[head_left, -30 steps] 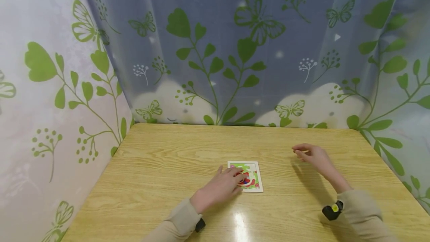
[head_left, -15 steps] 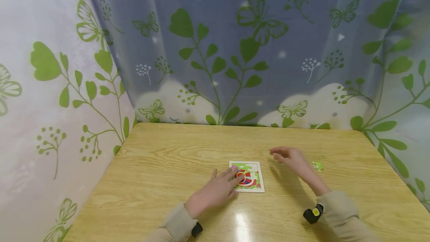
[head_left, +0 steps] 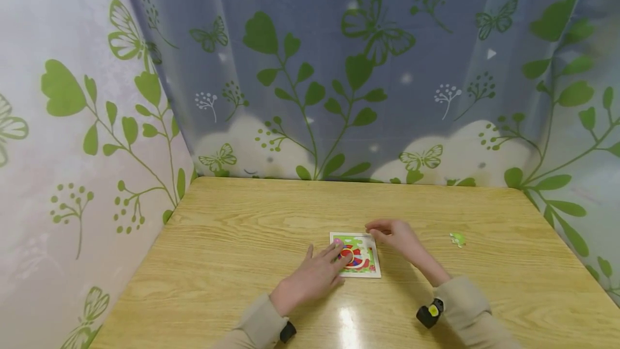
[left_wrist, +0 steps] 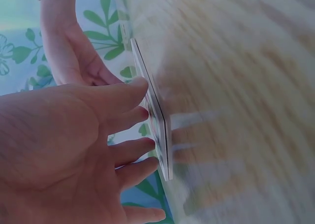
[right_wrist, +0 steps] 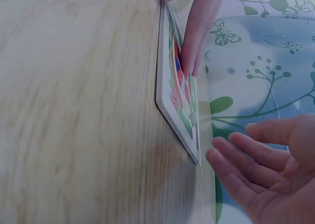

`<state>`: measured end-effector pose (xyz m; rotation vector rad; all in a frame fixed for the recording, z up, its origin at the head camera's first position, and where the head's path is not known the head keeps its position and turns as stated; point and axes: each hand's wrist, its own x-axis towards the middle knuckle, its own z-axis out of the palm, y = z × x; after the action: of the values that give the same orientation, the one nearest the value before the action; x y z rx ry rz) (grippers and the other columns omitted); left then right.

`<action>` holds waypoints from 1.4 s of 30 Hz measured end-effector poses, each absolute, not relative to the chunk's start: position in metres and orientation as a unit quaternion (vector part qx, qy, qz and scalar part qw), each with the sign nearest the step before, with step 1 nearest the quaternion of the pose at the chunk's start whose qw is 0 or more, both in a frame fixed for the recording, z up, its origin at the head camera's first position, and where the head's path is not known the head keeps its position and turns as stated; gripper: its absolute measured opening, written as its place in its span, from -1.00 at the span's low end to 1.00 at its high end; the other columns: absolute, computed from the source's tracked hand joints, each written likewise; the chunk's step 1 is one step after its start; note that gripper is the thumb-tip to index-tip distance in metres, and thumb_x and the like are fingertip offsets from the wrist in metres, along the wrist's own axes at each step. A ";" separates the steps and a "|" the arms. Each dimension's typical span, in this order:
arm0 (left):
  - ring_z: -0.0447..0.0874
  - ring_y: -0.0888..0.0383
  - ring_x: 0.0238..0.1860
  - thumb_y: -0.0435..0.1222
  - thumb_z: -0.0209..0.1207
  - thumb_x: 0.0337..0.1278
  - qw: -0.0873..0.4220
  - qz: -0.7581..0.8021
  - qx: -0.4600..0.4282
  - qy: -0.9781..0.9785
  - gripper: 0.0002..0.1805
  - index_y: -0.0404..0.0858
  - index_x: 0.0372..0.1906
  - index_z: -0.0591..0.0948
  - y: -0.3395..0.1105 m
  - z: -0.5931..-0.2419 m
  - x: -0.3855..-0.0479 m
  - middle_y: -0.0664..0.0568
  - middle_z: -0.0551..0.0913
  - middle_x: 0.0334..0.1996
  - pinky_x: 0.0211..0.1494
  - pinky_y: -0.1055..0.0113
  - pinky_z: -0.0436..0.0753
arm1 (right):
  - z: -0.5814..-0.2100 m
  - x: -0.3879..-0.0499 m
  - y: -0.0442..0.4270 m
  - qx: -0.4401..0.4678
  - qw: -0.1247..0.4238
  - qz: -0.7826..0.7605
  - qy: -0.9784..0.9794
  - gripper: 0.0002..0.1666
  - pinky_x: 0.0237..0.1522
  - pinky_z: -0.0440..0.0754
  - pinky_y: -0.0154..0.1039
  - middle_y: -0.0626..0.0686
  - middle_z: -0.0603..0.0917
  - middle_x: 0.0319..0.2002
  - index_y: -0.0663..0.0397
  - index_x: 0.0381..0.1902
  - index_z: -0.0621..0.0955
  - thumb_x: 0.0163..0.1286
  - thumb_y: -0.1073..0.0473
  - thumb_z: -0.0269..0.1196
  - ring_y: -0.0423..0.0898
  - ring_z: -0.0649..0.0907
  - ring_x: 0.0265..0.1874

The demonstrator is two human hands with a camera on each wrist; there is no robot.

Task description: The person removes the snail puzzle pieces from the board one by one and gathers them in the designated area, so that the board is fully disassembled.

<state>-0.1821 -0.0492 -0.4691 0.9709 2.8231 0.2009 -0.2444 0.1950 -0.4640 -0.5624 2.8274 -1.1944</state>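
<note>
A small jigsaw puzzle (head_left: 375,269) in a white frame lies flat on the table, its picture green with a red and blue round shape. My left hand (head_left: 315,275) rests on its left side with fingers spread, the fingertips touching the picture. In the left wrist view the thumb (left_wrist: 140,87) lies at the frame's near edge. Close by the upper right corner is my right hand (head_left: 399,238), fingers loosely bent. The right wrist view shows nothing between that hand's thumb and fingers (right_wrist: 236,172). The puzzle's upper right part looks whitish.
A loose green puzzle piece (head_left: 457,239) lies to the right on the wooden table (head_left: 232,230). Patterned cloth (head_left: 310,69) with leaves and butterflies hangs behind the table and along both sides.
My right hand has moved left, from over the right part of the table to the puzzle's upper right corner, uncovering the green piece. My left hand has slid slightly left, still on the puzzle.
</note>
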 end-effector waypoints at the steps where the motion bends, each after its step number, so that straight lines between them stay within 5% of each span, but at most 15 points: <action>1: 0.08 0.02 0.59 -0.05 0.05 0.51 0.077 0.067 0.323 0.941 -0.38 -0.02 0.56 0.28 -0.049 -0.469 -0.182 -0.02 0.16 0.58 0.49 -0.32 0.17 | -0.464 -0.244 0.193 -0.181 0.013 -0.382 0.906 -0.68 -0.15 0.70 -0.17 0.19 0.78 -0.05 0.29 0.06 0.70 0.52 0.20 0.21 0.09 0.74 -0.10; 16: 0.15 0.02 0.57 -0.08 0.03 0.53 0.084 0.086 0.313 0.942 -0.43 -0.01 0.54 0.33 -0.048 -0.467 -0.184 -0.02 0.20 0.57 0.49 -0.33 0.18 | -0.467 -0.242 0.179 -0.158 0.059 -0.370 0.914 -0.67 -0.40 0.55 -0.33 0.13 0.79 -0.23 0.32 0.05 0.70 0.49 0.19 0.23 -0.19 0.66 -0.39; 42: 0.21 0.04 0.54 -0.06 0.08 0.50 0.074 0.084 0.311 0.944 -0.43 -0.01 0.52 0.38 -0.047 -0.471 -0.185 -0.01 0.25 0.55 0.45 -0.34 0.25 | -0.475 -0.249 0.170 -0.114 0.088 -0.416 0.898 -0.70 -0.39 0.69 -0.26 0.17 0.77 -0.15 0.30 0.07 0.70 0.46 0.28 0.23 -0.13 0.69 -0.37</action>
<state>-0.1849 -0.0467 -0.4709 0.9331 2.8323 0.2532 -0.2488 0.1702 -0.4753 -0.3379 2.6725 -1.2378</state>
